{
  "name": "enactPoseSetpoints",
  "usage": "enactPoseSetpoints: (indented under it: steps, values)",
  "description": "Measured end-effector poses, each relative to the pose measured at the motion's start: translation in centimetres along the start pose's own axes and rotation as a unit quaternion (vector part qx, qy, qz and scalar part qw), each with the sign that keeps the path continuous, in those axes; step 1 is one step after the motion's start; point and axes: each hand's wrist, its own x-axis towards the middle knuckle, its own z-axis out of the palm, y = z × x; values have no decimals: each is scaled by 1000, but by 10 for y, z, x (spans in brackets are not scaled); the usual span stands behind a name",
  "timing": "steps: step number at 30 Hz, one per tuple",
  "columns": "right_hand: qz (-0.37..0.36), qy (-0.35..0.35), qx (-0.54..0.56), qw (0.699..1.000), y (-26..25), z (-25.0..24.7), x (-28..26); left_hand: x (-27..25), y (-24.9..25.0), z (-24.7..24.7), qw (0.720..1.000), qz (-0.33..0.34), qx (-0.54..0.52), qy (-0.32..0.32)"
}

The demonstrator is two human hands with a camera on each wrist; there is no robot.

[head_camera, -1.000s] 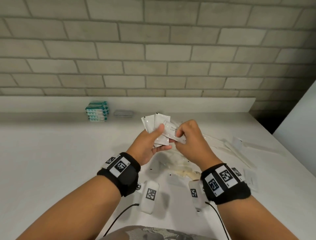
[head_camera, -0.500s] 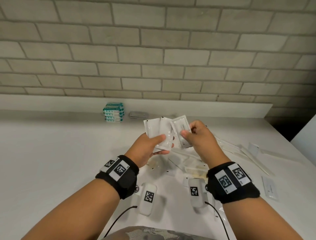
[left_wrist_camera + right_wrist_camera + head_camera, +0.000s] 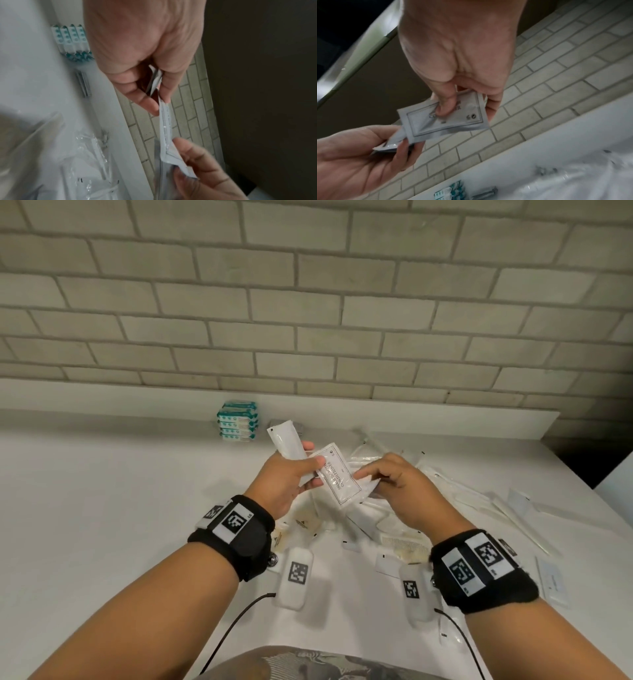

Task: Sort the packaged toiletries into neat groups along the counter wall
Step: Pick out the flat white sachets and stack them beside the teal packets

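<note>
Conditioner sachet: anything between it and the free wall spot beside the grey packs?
Nothing visible. The right hand pinches the conditioner sachet above the counter; the loose pile lies below, and the grey packs sit clear of the path.

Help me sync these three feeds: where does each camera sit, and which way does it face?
Head: worn high, facing down at the counter and brick wall; both forearms show.
Left wrist: looks along the left hand to its sachets.
Right wrist: looks along the right hand pinching the conditioner sachet.
Shared: all show the teal packets by the wall.
</note>
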Motion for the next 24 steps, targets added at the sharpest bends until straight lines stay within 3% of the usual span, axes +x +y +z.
enactPoseSetpoints:
  steps: [3,8,14,17,21,24]
  values:
    - [65,21,-64,996,13,-4,-4,1,-3,-1,1000,16,21,12]
    - [150,73,-1,986,9,-8,-2,4,-11,-1,996,39,57,56]
    - [138,-22,48,989,3,22,2,10,-5,7,988,63,-99,105]
    - [123,-5,82,989,6,29,8,7,-7,11,991,16,-112,66]
    - [110,115,177,971,-4,20,30,-6,-25,11,994,-89,50,-43]
    - [119,144,195,963,-13,19,43,-6,-34,15,998,-51,-17,-24]
